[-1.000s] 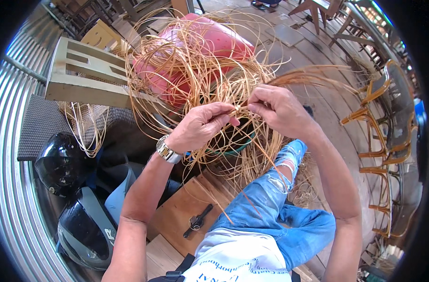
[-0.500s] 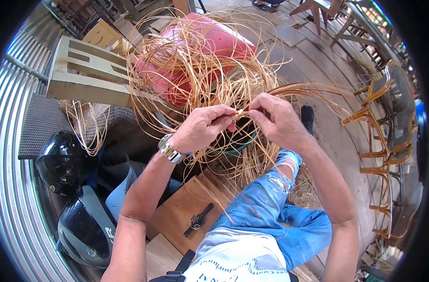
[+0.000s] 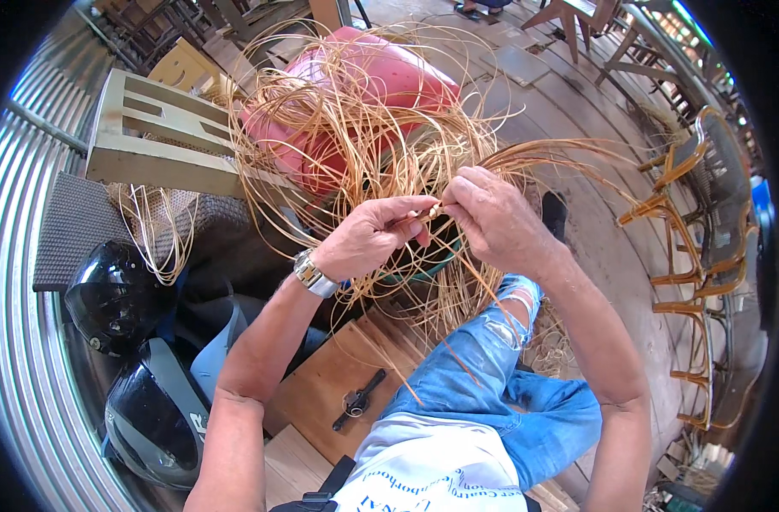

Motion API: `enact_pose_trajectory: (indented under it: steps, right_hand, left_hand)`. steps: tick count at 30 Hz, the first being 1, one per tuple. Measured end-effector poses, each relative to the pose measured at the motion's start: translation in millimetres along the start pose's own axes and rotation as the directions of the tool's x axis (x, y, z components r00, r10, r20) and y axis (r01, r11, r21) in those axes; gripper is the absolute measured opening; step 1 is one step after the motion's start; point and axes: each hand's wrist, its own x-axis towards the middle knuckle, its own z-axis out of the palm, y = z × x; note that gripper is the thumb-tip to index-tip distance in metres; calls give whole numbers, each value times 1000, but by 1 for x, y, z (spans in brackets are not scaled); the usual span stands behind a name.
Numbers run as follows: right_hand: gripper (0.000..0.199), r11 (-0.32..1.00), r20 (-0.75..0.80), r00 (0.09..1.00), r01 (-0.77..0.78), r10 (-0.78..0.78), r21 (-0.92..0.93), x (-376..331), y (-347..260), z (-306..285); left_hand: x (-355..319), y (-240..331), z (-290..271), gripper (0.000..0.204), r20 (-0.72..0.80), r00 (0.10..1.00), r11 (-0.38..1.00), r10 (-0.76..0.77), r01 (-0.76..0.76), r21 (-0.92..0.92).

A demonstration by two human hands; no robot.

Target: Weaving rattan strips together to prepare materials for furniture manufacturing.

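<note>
A tangle of thin tan rattan strands spreads over a pink plastic chair and down in front of me. My left hand, with a metal watch on the wrist, pinches rattan strands between thumb and forefinger, where a pale knot-like wrap shows. Close beside it, the fingers of my right hand are closed on the same strands. From there a bundle of browner strands fans out to the right. Two long ends hang down over my jeans.
A cream slatted chair lies at left, above two dark helmets. A small black tool rests on a wooden board. Rattan-framed chairs line the right side. The pink chair stands ahead.
My right hand has shifted slightly left, its fingers closer to my left hand. The left thumb and fingers have turned a little around the strands, and the wrap looks tilted.
</note>
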Motion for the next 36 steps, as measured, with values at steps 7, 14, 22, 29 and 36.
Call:
enact_pose_trajectory:
  steps: [7, 14, 22, 29, 36]
  right_hand:
    - [11, 979, -129, 985, 91, -116, -184, -5, -6, 18]
    - [8, 986, -72, 995, -55, 67, 156, -8, 0, 3]
    - [4, 992, -21, 998, -48, 51, 113, -9, 7, -4]
    - [6, 963, -56, 991, -108, 125, 246, -19, 2, -2]
    - [5, 965, -101, 987, -95, 122, 244, -15, 5, -2]
  left_hand:
    - [-4, -7, -1, 39, -31, 999, 998, -13, 11, -64]
    - [-5, -6, 3, 38, -85, 996, 998, -12, 7, -55]
    - [-5, 2, 5, 38, -36, 999, 999, 10, -12, -48]
    - [-5, 4, 5, 38, -68, 998, 1000, -7, 8, 12]
    - [1, 6, 8, 38, -39, 999, 998, 17, -14, 60]
